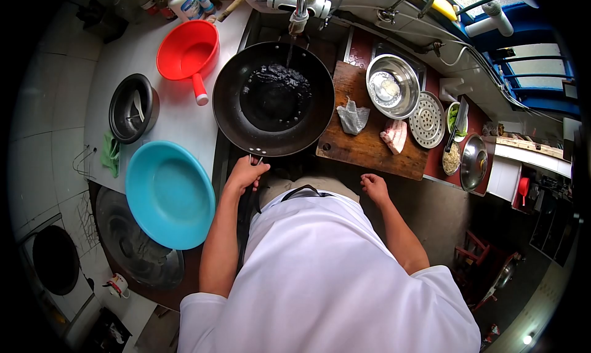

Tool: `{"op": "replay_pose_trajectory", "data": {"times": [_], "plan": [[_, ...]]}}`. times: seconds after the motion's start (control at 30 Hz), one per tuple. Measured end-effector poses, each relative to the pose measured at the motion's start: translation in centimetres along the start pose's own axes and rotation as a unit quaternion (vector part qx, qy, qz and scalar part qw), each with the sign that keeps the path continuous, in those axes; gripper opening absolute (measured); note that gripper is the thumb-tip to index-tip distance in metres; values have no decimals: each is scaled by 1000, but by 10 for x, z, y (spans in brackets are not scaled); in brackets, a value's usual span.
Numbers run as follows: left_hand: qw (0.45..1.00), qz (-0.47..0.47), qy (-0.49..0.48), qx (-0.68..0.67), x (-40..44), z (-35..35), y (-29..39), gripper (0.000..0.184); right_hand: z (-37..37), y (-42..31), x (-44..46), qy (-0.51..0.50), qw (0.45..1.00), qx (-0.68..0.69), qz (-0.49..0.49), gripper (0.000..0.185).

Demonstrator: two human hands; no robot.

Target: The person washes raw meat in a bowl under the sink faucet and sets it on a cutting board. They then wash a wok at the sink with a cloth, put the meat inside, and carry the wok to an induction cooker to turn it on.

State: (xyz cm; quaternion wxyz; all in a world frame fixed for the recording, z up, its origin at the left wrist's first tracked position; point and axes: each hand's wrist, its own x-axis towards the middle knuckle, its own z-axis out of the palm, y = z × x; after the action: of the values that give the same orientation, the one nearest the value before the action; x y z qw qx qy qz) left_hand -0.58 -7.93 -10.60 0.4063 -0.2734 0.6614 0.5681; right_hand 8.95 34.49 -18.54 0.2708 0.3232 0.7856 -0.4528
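Observation:
A large black wok (274,100) is over the sink, under the running faucet (300,20). Water pools and ripples in its bottom. My left hand (246,173) is closed round the wok's handle on the near side. My right hand (374,187) hangs near the front edge of the wooden cutting board (357,147), its fingers curled, touching nothing that I can see. On that board lie a piece of raw meat (394,136), a crumpled plastic bag (353,116) and a steel bowl (403,100).
Left of the wok are a red ladle (184,51), a black pot (126,116) and a blue basin (169,193). To the right stand a perforated steamer plate (427,120), a cleaver (458,120) and another steel bowl (473,163). Bottles (183,2) line the back left.

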Motion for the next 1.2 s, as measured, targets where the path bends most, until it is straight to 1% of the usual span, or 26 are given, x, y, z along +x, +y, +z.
{"op": "replay_pose_trajectory", "data": {"times": [0.27, 0.37, 0.43, 0.5, 0.57, 0.97, 1.07, 1.13, 1.17, 1.2], "plan": [[1000, -2, 2, 7, 2, -1, -1, 22, -1, 4, 3, -1, 1000, 3, -8, 22], [1000, 0, -17, 9, 2, 1, 0, 22, -6, 3, -1, 6, 1000, 0, 3, 23], [1000, -10, 1, -3, 0, 0, 1, 22, -5, -2, -2, -2, 1000, -14, -10, 24], [1000, -6, -11, 18, 1, 1, 1, 23, -6, 1, 1, 1, 1000, -11, -12, 23], [1000, -6, -3, -1, 0, 0, 1, 22, -4, 2, 2, -4, 1000, -8, -17, 22], [1000, -1, -8, 2, 3, 0, -3, 22, -8, 1, -1, 8, 1000, -5, -13, 24], [1000, 10, -8, 12, 2, 0, -2, 21, -21, 1, -2, 41, 999, -8, 1, 22], [1000, 6, -6, 7, 0, -3, -2, 21, -27, 1, 5, 211, 971, -98, -50, 25], [1000, 1, -6, 3, 1, 0, -2, 21, -42, -19, 1, 291, 951, -63, -79, 27], [1000, 2, -5, 8, 1, 0, -2, 21, -50, -21, 5, 299, 950, -55, -72, 34]]}}
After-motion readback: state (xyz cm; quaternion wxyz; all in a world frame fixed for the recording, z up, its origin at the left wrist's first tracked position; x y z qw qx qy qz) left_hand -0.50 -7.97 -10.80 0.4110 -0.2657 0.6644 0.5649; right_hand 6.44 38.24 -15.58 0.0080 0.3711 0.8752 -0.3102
